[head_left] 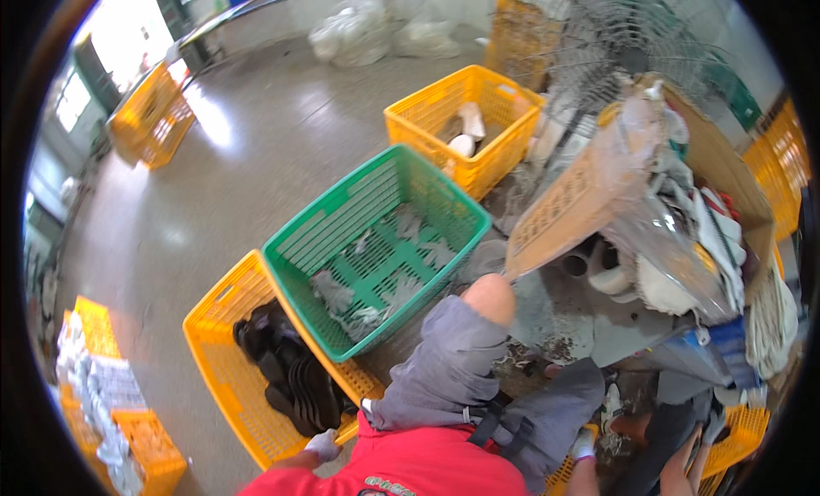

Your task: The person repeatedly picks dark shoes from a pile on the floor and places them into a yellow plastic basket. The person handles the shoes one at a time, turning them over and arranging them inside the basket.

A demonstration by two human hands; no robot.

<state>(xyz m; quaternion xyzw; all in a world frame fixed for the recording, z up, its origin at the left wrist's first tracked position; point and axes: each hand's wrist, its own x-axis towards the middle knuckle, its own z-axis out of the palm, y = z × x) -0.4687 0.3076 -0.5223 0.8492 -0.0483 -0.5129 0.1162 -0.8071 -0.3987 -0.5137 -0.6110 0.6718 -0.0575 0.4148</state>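
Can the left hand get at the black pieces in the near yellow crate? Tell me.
Probably yes: the left hand in its white glove rests at the open yellow crate's near rim, and the black pieces lie uncovered just beyond.

Gloved left hand (pixel 323 446) touches yellow crate (pixel 224 372) rim.

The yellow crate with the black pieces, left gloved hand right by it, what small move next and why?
Probably reach the left hand forward into the yellow crate: the white glove sits at the crate's near rim, empty as far as I can tell, and the black pieces lie piled just beyond it. The right hand is low among clutter, its grip unclear.
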